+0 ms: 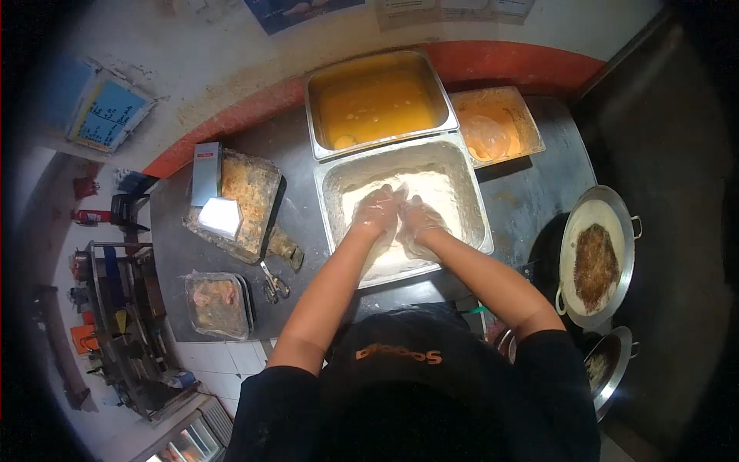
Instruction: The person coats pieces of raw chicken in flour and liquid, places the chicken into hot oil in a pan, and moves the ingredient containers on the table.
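Note:
My left hand (376,209) and my right hand (419,217), both in clear plastic gloves, are close together inside a steel pan (326,202) of white flour (454,194). The fingers of both hands are curled inward at the flour. Whatever they close on is coated or hidden, so I cannot make out what it is. Directly behind this pan stands another steel pan (309,115) with yellow-orange liquid (377,100) in it.
An orange-smeared tub (530,123) stands behind right. On the left are a crumb-covered tray (258,192) with a metal box (206,173), scissors (274,283) and a container of raw meat (215,302). Two large pans, one a wide pan (566,254) with brown contents, stand at right.

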Tool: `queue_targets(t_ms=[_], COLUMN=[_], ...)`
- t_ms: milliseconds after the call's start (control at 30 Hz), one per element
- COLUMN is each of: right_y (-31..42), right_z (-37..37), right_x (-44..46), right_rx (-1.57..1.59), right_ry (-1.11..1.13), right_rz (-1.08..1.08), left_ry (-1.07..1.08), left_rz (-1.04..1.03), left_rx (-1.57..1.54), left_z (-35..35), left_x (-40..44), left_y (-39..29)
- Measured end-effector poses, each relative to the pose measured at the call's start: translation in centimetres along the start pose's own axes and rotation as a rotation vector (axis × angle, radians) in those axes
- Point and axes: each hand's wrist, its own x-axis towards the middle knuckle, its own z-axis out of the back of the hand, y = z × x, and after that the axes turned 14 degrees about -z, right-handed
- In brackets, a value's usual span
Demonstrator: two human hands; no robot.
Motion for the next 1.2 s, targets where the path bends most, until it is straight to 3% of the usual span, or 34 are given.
queue_targets(t_ms=[33,67,133,167,267,333,467,533,567,633,667,733,767,833,867,933,1033,1067,1133,1167,1200], right_y=[-0.3,-0.6,-1.9,-2.6,-4.5,-5.4,-6.4,-7.4,-8.7,-9.8,-9.7,-5.0,-5.1,-5.4,-5.6,-5.3,-3.3,-2.6,-0.9,-0.7,-1.4], right_z=[-0.2,-0.3,-1.3,-1.1,0.4,1.3,2.8,1.2,-0.5,-2.8,-2.5,3.0,3.2,3.8,3.3,3.2,1.2,0.3,-0.2,1.0,0.6], right_x=[0.3,0.5,2.1,2.5,3.2,4.0,2.8,4.1,6.0,8.1,7.6,2.2,2.5,3.1,2.8,2.2,3.0,2.6,0.9,0.9,2.2], right_rx=[0.037,0.074,-0.240,-0.240,-0.054,0.506,0.373,0.068,0.068,-0.833,-0.832,0.215,0.215,0.090,0.091,-0.089,-0.148,-0.149,-0.175,-0.200,-0.201], right_ry=[0.011,0.020,0.074,0.070,-0.018,0.175,0.030,-0.051,-0.054,-0.121,-0.121,-0.261,-0.260,-0.073,-0.067,-0.036,0.099,0.102,-0.188,-0.025,-0.026], right_rz=[-0.043,-0.086,0.200,0.201,0.277,0.047,0.039,0.025,0.025,0.360,0.359,-0.129,-0.129,-0.065,-0.069,0.000,0.015,0.016,-0.020,0.059,0.058], left_ry=[0.102,0.098,0.297,0.294,0.268,0.277,0.347,0.363,0.361,0.351,0.353,0.318,0.319,-0.075,-0.069,0.116,0.221,0.223,0.148,0.101,0.101], left_rz=[-0.133,-0.136,-0.182,-0.183,-0.127,-0.173,-0.267,-0.101,-0.102,-0.318,-0.319,-0.331,-0.331,-0.336,-0.333,-0.116,-0.228,-0.225,-0.231,-0.170,-0.171], left_rx=[0.106,0.104,0.229,0.231,0.148,0.155,0.214,0.026,0.027,0.149,0.151,0.188,0.187,-0.116,-0.119,0.146,0.299,0.298,0.176,0.215,0.213], left_z=[0.2,0.0,-0.6,-0.5,0.4,0.3,-0.6,-1.0,-1.2,-1.3,-0.9,1.6,1.7,1.6,1.3,0.7,-0.4,-0.4,1.4,0.6,-0.1], left_x=[-0.1,0.3,1.2,1.1,0.0,-0.4,0.2,0.6,0.7,0.3,0.1,-0.2,-0.5,-1.3,-1.5,-1.1,-1.4,-1.6,-2.1,-2.1,-1.9], left_y=[0.4,1.3,3.2,3.8,3.6,3.1,3.9,4.1,4.3,4.3,4.2,2.6,2.8,3.3,3.3,3.1,2.6,2.0,-0.5,-0.2,0.6])
